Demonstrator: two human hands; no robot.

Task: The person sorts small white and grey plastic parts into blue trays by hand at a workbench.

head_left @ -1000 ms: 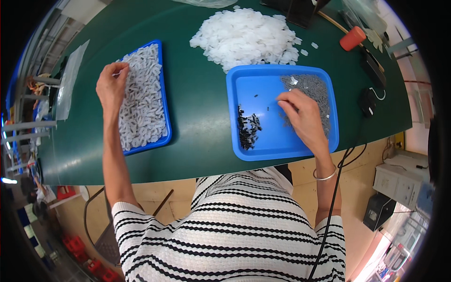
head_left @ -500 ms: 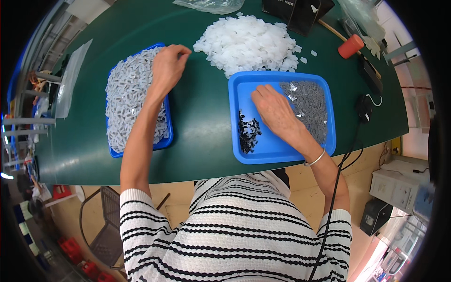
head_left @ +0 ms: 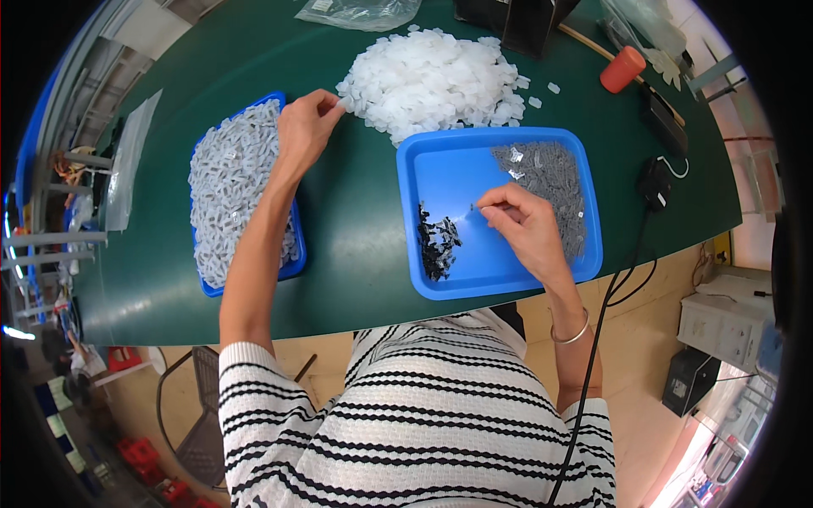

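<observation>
My left hand [head_left: 306, 129] reaches across the green table to the near left edge of a heap of small white plastic pieces [head_left: 432, 78] and pinches one piece there. My right hand [head_left: 521, 227] is inside a blue tray [head_left: 500, 281], fingers pinched on a tiny dark part. That tray holds a cluster of small black parts [head_left: 436, 241] at its left and a spread of small grey parts [head_left: 546, 173] at its right. A second blue tray [head_left: 290, 264] on the left is full of pale assembled pieces [head_left: 230, 188]; my left forearm crosses over it.
A clear plastic bag [head_left: 360, 12] lies at the table's far edge, another [head_left: 127, 159] at the left. A mallet with an orange head [head_left: 622, 68], a black box [head_left: 517, 20] and a black adapter [head_left: 654, 182] with a cable sit at the right.
My left hand has moved from the left tray rightward and away to the white heap. My right hand has drawn back from the grey parts toward the tray's middle.
</observation>
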